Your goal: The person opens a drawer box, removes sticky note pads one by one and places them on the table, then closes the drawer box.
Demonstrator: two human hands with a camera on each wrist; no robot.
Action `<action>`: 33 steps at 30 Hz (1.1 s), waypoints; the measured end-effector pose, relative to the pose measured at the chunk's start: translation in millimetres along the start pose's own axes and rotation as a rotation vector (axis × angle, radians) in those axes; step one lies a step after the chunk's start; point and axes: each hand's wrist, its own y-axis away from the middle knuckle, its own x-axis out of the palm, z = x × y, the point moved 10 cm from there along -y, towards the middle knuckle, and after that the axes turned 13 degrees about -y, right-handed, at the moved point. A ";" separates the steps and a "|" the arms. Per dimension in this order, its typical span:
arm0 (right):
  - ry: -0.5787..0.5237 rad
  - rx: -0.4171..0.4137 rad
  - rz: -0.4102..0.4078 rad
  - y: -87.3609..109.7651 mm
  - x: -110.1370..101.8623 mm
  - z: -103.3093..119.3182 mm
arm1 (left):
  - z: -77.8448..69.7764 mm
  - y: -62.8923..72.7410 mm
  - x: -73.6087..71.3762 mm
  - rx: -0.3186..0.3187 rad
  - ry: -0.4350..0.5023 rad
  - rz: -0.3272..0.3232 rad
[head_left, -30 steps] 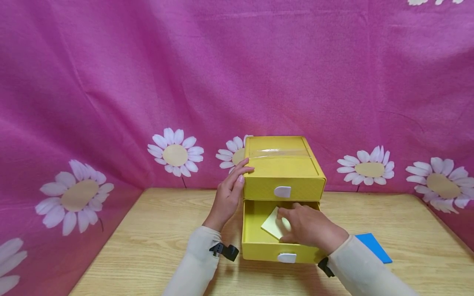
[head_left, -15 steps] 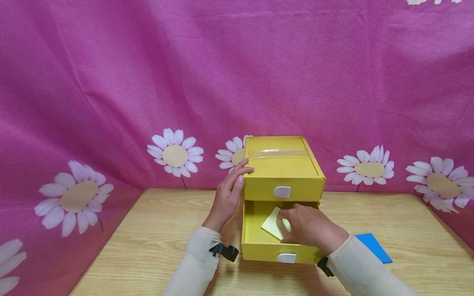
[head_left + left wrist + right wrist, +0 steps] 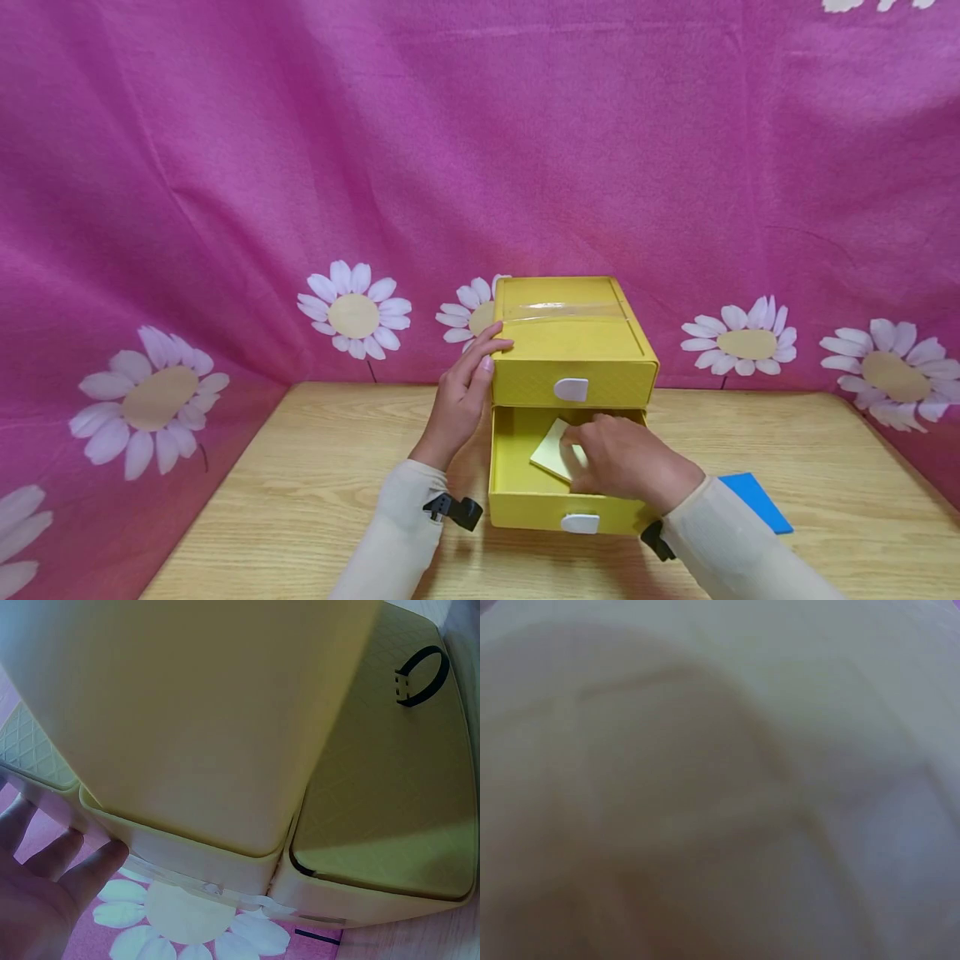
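Observation:
A yellow two-drawer box [image 3: 573,333] stands on the table with its lower drawer [image 3: 517,467] pulled out and its upper drawer [image 3: 525,385] closed. In the lower drawer lies a pale yellow pad of sticky notes [image 3: 551,452], partly covered by my right hand [image 3: 626,457]. The curled thumb and fingers of that hand pinch the pad. My left hand [image 3: 459,400] rests extended fingers on the box's upper left edge; the left wrist view shows these fingers [image 3: 94,874] against its side. The right wrist view is blurred and very close to a surface.
A flat blue piece [image 3: 756,502] lies on the wooden table [image 3: 337,483] right of the box, partly behind the right sleeve. White pull tabs [image 3: 572,389] mark the drawer fronts. Behind the table hangs a pink cloth [image 3: 600,150] with white daisies.
The right thumb and fingers have drawn in slightly around the pad, and the pad has shifted a little. The left hand has stayed on the box.

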 end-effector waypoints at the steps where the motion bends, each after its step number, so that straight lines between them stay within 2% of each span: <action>1: -0.008 0.002 0.002 -0.3 0.4 -0.3 | 0.0 0.0 -0.1 0.001 0.001 0.000; 17: -0.017 0.012 -0.041 2.1 -5.4 -2.0 | 1.2 -0.2 0.1 -0.001 0.012 0.001; 25: 0.022 0.143 -0.063 4.3 -8.0 -13.1 | 1.3 -0.4 -0.1 -0.009 0.010 0.004; 33: 0.002 0.139 -0.106 7.4 -14.8 -10.4 | -0.2 -0.3 -0.8 0.010 0.004 0.000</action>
